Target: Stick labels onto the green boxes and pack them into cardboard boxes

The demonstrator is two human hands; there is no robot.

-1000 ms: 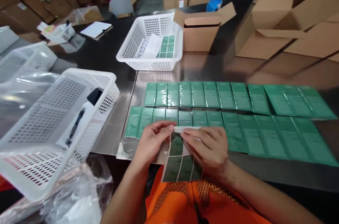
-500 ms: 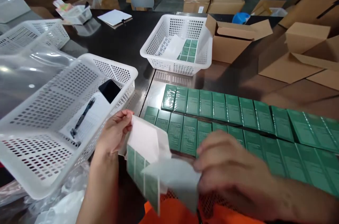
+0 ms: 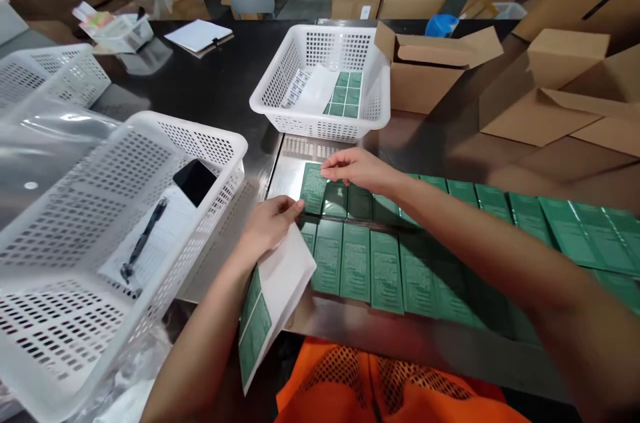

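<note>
The left hand [image 3: 267,226] pinches a flat white backing sheet of green rectangular labels [image 3: 270,303] beside the glossy flat green rectangular boxes [image 3: 357,263] rowed on the shiny metal table [image 3: 290,170], while the right hand [image 3: 357,170], fingers curled, presses onto the far row's leftmost boxes.

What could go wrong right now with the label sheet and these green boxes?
The left hand pinches only one corner of the label sheet, which hangs off the table edge, so it may bend or slip. The right hand reaches over tightly packed green boxes; the forearm could nudge the rows out of line.
</note>
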